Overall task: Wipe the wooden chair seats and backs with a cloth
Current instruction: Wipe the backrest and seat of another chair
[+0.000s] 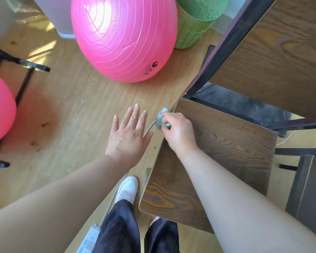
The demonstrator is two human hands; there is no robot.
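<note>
Two bare forearms come in from the bottom edge. One left hand [129, 130]: flat, fingers straight and slightly spread, palm down over the floor [71, 106], holding nothing, just left of the seat's edge. One right hand [179, 132]: fingers curled round one cloth [161, 119], a bunched blue-grey wad. The cloth sits at the far left corner of the chair seat [226, 143], on its left edge, with its long axis running near to far along that edge and a loose tip pointing away from the person. One dark wood-grain seat, its left edge slanting up and right in view; one chair back [281, 52] rises at its far side in a black frame.

Two pink balls: big ball [124, 37] ahead, second ball [0, 106] cut by the left edge. Two green perforated baskets [192, 28], stacked. One white shoe [128, 187]. One power strip [89, 238] on the floor.
</note>
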